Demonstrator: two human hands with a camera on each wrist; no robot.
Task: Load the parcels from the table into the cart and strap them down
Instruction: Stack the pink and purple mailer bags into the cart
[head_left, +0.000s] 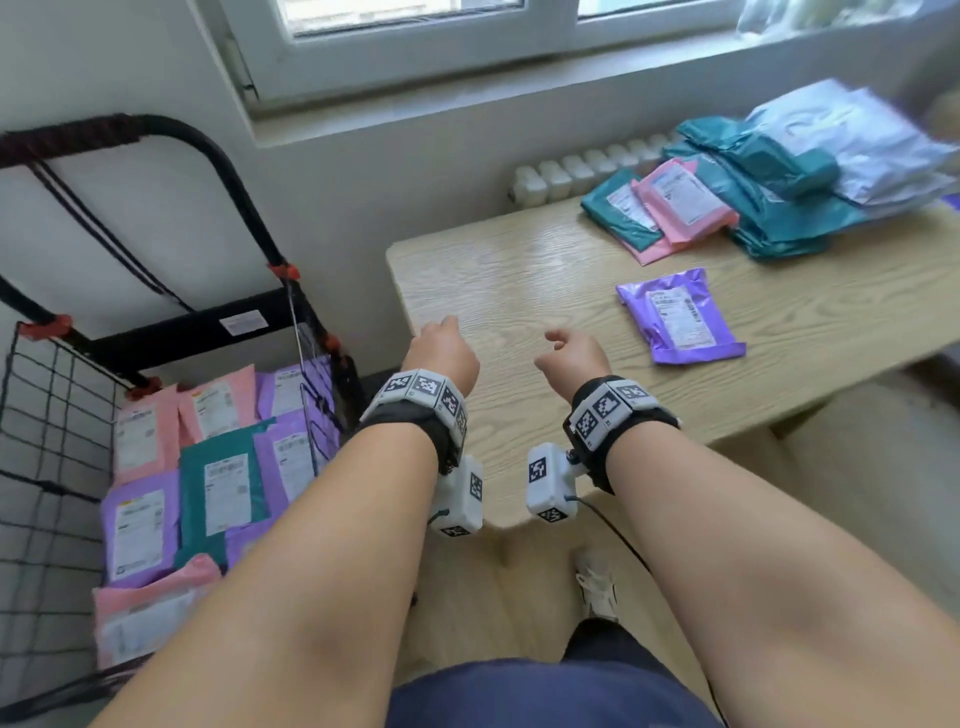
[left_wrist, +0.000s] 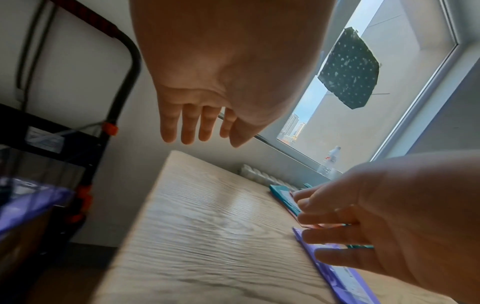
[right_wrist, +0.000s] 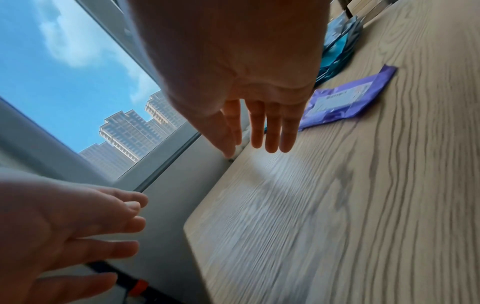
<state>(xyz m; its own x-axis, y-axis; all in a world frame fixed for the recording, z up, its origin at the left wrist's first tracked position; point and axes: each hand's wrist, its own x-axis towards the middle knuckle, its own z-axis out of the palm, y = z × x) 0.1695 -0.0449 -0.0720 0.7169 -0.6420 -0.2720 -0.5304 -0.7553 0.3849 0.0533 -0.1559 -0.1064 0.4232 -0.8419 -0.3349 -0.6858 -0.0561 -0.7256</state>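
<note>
Presently: purple parcel (head_left: 680, 317) on desk (head_left: 519, 270), right of my right hand (head_left: 571, 353); long axis near-far; both hands' fingers (right_wrist: 270, 127) loose, empty.

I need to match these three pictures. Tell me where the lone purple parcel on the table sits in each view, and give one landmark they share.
Head: purple parcel lies right of centre on the table, beyond the right hand.
Left wrist: bottom right, partly behind the right hand; parcel.
Right wrist: upper right, past the fingers; parcel.
Shared landmark: the table's rounded near-left corner.
</note>
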